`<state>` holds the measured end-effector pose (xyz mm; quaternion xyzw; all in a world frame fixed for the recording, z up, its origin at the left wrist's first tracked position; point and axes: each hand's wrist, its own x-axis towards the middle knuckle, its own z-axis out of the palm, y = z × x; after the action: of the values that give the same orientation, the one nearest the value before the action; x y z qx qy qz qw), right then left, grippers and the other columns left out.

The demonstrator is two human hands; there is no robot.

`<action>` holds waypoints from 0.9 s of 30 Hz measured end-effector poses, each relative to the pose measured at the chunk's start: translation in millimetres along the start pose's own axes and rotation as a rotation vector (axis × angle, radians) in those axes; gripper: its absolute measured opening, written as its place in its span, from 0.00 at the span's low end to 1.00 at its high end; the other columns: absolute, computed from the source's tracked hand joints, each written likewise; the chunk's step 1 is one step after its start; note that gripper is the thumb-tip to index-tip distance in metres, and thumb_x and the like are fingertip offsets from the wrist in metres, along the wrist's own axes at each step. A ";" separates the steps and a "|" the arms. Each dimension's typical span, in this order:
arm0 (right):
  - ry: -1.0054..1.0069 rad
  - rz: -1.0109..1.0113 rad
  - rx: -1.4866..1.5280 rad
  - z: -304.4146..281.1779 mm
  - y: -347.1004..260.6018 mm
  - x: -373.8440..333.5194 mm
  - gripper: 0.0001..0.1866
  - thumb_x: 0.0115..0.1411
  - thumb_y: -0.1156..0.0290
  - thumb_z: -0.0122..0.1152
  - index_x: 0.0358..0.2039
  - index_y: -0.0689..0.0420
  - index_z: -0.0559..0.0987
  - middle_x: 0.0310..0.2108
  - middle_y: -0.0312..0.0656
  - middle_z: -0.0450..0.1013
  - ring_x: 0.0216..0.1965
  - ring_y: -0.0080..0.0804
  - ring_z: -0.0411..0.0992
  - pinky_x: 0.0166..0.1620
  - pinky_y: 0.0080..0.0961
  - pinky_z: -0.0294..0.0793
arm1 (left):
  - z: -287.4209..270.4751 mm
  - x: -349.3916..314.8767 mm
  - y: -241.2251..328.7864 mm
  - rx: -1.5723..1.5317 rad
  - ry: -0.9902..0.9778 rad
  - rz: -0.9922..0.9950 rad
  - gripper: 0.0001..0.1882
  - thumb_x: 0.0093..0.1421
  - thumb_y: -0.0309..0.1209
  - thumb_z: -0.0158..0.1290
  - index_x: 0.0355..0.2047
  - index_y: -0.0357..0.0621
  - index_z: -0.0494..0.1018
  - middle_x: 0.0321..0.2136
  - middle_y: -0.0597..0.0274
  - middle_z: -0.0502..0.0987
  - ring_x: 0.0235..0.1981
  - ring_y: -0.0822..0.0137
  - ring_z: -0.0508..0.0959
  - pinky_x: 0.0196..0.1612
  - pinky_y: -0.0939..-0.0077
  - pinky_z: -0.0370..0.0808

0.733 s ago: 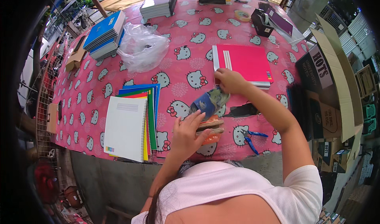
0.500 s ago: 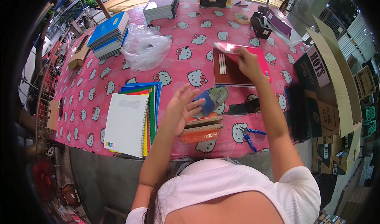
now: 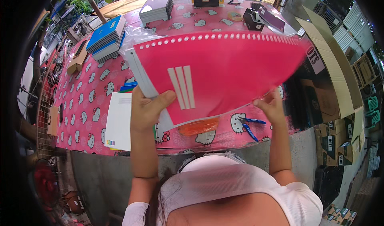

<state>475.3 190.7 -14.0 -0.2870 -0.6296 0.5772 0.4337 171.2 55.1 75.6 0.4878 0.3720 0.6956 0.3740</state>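
Observation:
A large pink punched notebook [image 3: 224,72] with three pale stripes on its cover is lifted up close in front of me, hiding much of the table. My left hand [image 3: 147,108] grips its lower left corner, thumb on the cover. My right hand [image 3: 273,105] pinches its lower right edge. Under the notebook lies an orange packet [image 3: 199,127] on the pink cat-print tablecloth [image 3: 86,106].
A white-backed notebook stack [image 3: 119,122] lies at the left. Blue-handled pliers [image 3: 250,127] lie by my right hand. Blue notebook piles [image 3: 105,38], a grey stack [image 3: 157,9], a clear plastic bag [image 3: 136,36] and a tape dispenser [image 3: 253,19] sit farther back. Cardboard boxes [image 3: 336,106] stand at the right.
My right hand took the pink notebook from the table's right side and both hands raised it close to me. My left hand left the small items at the table's front.

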 end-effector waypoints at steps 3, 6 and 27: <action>0.022 -0.067 0.009 21.4 13.5 -5.2 0.26 0.47 0.85 0.69 0.47 0.62 0.72 0.42 0.43 0.75 0.42 0.28 0.75 0.43 0.26 0.76 | -22.7 -15.5 1.6 0.176 0.008 0.121 0.18 0.55 0.27 0.62 0.45 0.33 0.74 0.39 0.56 0.80 0.39 0.69 0.79 0.43 0.73 0.75; 0.039 0.095 0.027 40.9 42.0 -10.7 0.11 0.47 0.85 0.68 0.33 0.63 0.80 0.32 0.39 0.78 0.35 0.23 0.75 0.40 0.23 0.76 | -33.2 -32.6 1.5 0.315 0.108 0.029 0.20 0.54 0.27 0.63 0.45 0.34 0.73 0.39 0.57 0.79 0.38 0.69 0.78 0.42 0.73 0.75; 0.012 0.013 -0.024 94.5 114.0 -53.0 0.27 0.57 0.82 0.57 0.56 0.60 0.61 0.51 0.46 0.65 0.54 0.33 0.64 0.57 0.29 0.63 | -67.9 -102.2 -104.5 0.246 0.423 -0.358 0.44 0.52 0.22 0.61 0.65 0.36 0.47 0.60 0.51 0.58 0.60 0.61 0.61 0.64 0.64 0.55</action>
<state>400.8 119.2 -132.6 -0.3000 -0.6320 0.5706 0.4302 147.7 0.8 -74.4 0.3003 0.6032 0.6545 0.3430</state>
